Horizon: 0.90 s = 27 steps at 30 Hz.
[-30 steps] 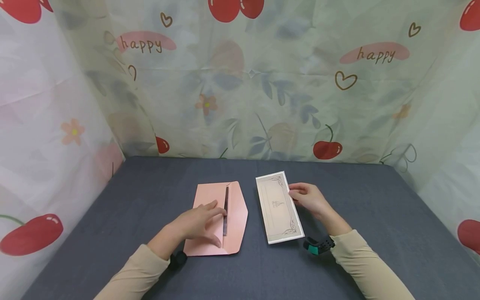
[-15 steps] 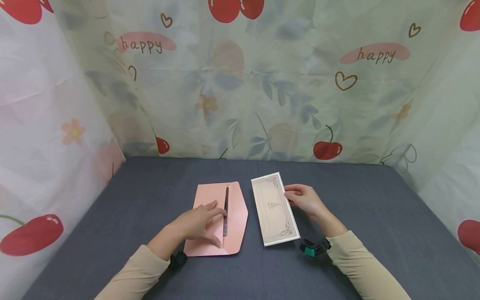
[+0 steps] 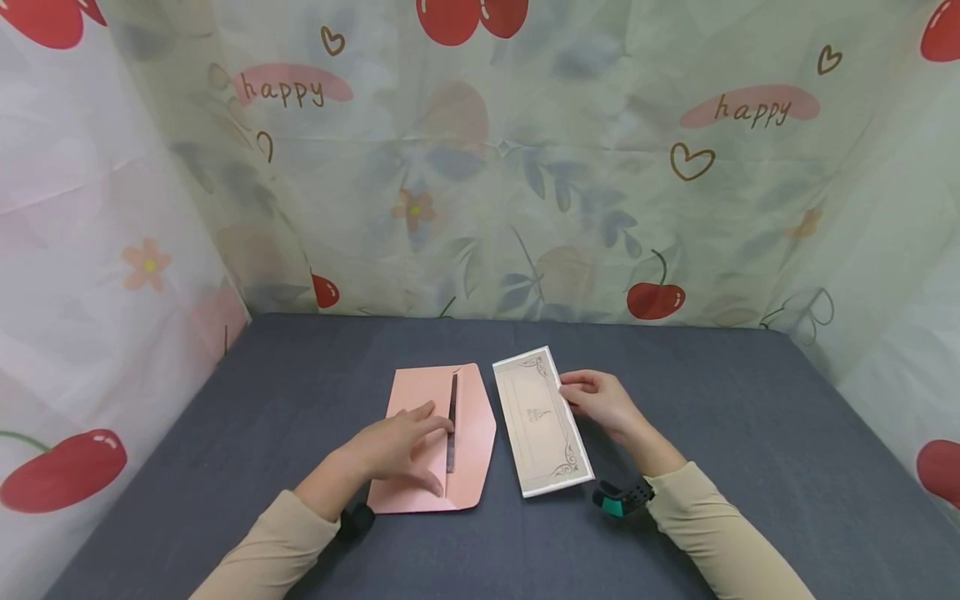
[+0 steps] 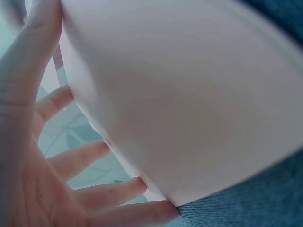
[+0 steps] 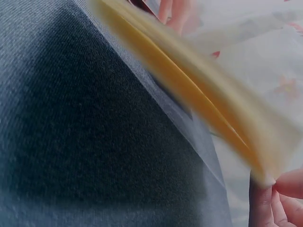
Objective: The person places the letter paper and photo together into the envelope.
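Card point(image 3: 534, 421), one, cream with scrollwork: right of centre in the lower half of the head view, upper end leaning left; the right wrist view, blurred, shows two layers with a gap between. Envelope point(image 3: 431, 450), one, pink: just left of the card, apart from it, lying on the dark table point(image 3: 300, 400), flap point(image 3: 476, 433) spread towards the card. Dark strip point(image 3: 453, 392) along its opening; lining or gap, I cannot tell from my feed. Right hand point(image 3: 607, 406): thumb and fingers pinching the card's right long edge, above its middle. Left hand point(image 3: 392, 442): fingers spread and nearly straight, tips touching the envelope near the opening; whether one reaches inside, I cannot tell. Handling notes, my judgement: the step looks like lining up card and opening. I would turn the card until its left edge runs parallel to the strip, pinch both layers together, pin the envelope lightly, and carry the card low over the flap, since a steep corner could snag.
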Each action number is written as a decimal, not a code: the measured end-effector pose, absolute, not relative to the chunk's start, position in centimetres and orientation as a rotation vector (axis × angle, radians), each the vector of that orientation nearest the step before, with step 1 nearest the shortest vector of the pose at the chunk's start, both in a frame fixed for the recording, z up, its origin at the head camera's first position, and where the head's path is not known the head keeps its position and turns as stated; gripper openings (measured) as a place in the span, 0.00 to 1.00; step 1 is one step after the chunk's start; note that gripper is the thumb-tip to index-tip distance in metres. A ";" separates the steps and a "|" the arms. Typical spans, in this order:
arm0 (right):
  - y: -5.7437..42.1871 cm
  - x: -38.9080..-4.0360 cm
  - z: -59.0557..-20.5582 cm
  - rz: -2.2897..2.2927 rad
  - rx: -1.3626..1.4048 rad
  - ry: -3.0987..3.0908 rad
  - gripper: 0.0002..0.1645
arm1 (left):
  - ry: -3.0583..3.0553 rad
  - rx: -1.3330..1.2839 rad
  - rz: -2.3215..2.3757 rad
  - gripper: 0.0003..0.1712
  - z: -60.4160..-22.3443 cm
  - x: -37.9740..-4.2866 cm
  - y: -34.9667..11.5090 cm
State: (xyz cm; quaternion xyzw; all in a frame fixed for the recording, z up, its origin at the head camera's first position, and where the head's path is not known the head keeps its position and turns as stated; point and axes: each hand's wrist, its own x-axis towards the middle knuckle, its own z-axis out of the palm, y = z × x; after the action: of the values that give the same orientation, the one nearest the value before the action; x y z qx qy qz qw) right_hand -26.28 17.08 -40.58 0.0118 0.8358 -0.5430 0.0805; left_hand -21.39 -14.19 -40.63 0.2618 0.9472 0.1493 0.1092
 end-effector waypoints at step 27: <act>15.3 -26.3 -40.7 -1.714 0.063 2.403 0.22 | 2.784 0.728 0.432 0.44 -40.5 -21.2 -14.0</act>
State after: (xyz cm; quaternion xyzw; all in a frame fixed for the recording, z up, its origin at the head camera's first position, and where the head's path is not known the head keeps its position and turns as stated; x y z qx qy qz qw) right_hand -26.34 15.35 -40.71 0.0212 0.8102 -0.5781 0.0945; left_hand -21.25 -14.00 -40.45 0.2485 0.9504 0.1475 0.1154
